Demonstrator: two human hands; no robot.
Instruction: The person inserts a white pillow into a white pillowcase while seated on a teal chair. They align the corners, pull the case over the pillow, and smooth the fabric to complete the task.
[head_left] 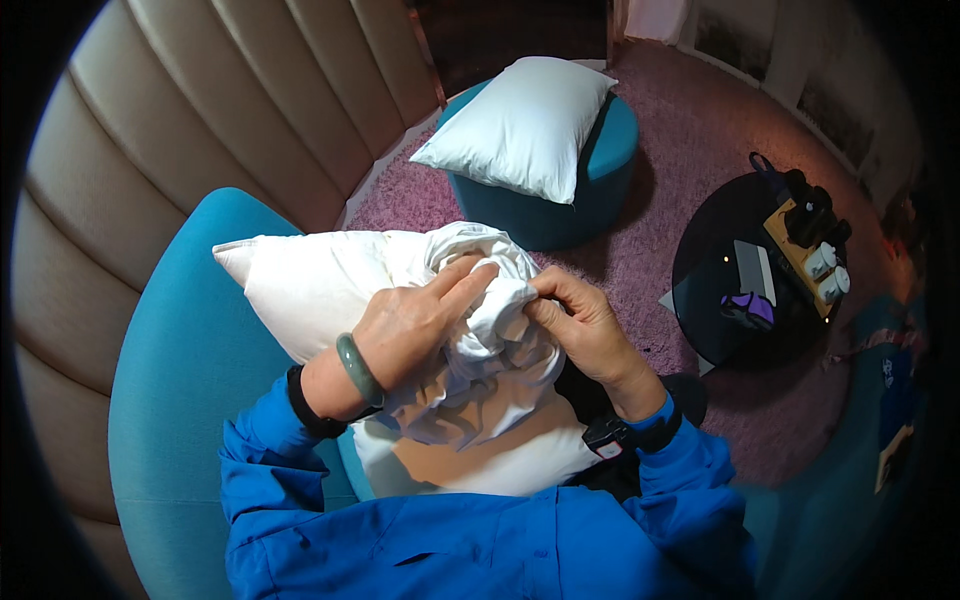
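In front of me lies a white pillow (310, 280), its far-left corner pointing out to the left. A bunched white pillowcase (500, 325) is gathered in thick folds on top of it. My left hand (405, 325), with a green bangle at its wrist, is closed on the cloth, fingertips tucked into the folds. Opposite it, my right hand (590, 335) pinches an edge of the same cloth between thumb and fingers. A white section (470, 465) shows below the folds; I cannot tell whether it is the same pillow.
A second white pillow (530, 120) rests on a round teal ottoman (530, 220) ahead. To the right stands a dark round table (700, 270) with a wooden tray (790, 245), white cups (822, 262) and a purple-black item (748, 308). A teal seat (200, 380) curves along my left.
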